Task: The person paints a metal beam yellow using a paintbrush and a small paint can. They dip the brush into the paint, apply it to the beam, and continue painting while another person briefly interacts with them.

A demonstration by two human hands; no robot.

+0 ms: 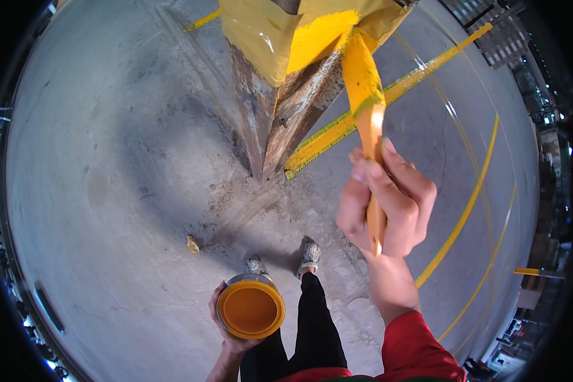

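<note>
Right hand (391, 207) grips a paintbrush (371, 124) whose tip blends visually into a yellow-painted post (261, 48) cut off above, while the left hand (226, 332), partly hidden, holds a paint can (251, 335).

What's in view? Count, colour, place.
brush: 1, yellow, right of centre
paint can: 1, yellow-rimmed, lower centre
post: 1, yellow-and-brown, top centre
floor stripes: several, yellow, mostly right
pallet-like slats: several, grey, top right
scrap: 1, yellowish, floor left
floor: 1, grey, underfoot
edge clutter: uncountable, mixed, sides
shoes: 2, mottled, lower centre
trousers: 1, black, bottom
sleeve: 1, red, lower right
left grip: 1, bare, on can
right grip: 1, bare, around handle
</note>
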